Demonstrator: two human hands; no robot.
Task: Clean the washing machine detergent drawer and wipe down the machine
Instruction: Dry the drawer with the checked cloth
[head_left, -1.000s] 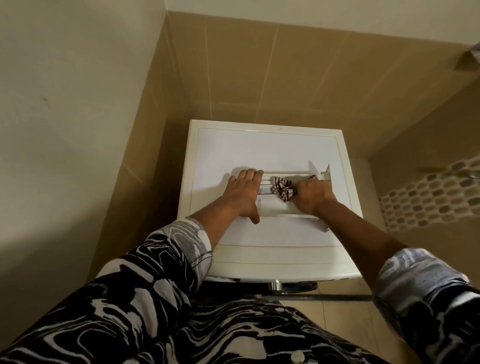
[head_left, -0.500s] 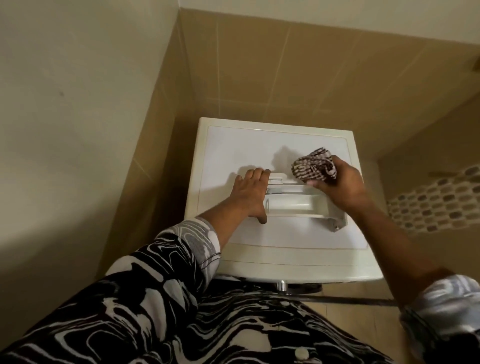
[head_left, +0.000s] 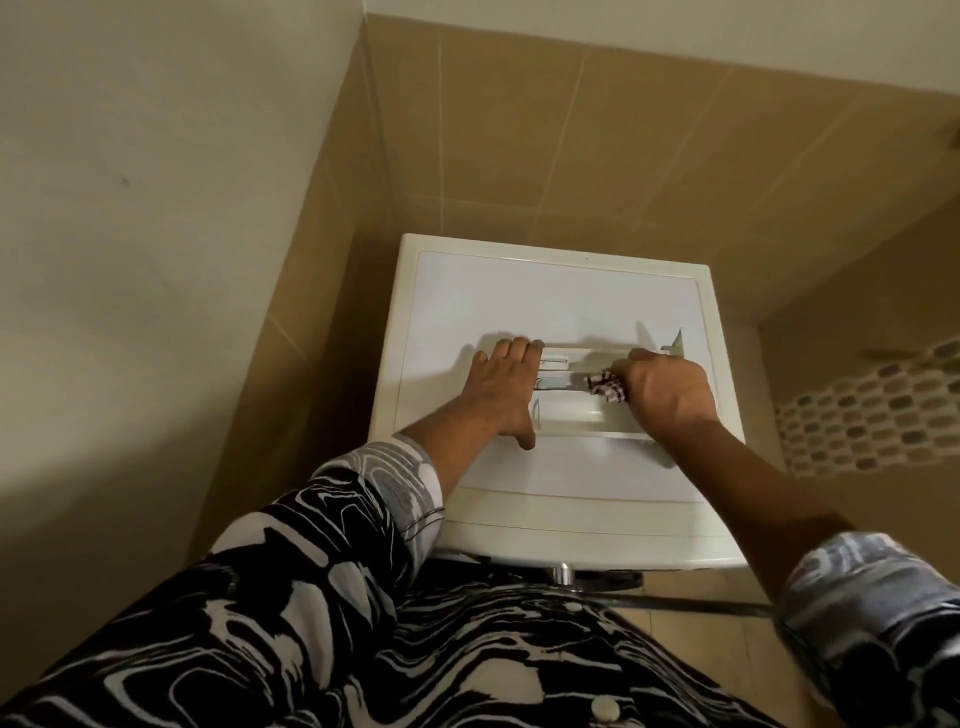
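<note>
The white detergent drawer (head_left: 571, 410) lies on top of the white washing machine (head_left: 550, 296), seen from above. My left hand (head_left: 506, 389) rests flat on the drawer's left end, fingers straight, thumb pointing toward me. My right hand (head_left: 670, 392) grips a checked cloth (head_left: 608, 387) and presses it into the drawer's right half. Only a small wad of the cloth shows past my fingers. Compartment ribs show between the two hands.
Beige tiled walls close in behind and to the right of the machine. A plain wall stands close on the left. A mosaic tile band (head_left: 872, 410) runs along the right wall. My patterned clothing fills the lower view; the machine's front edge (head_left: 597, 556) is just beyond it.
Half a second ago my right hand held the cloth raised above the drawer's far right corner. It has come back down into the drawer. My left hand has stayed put.
</note>
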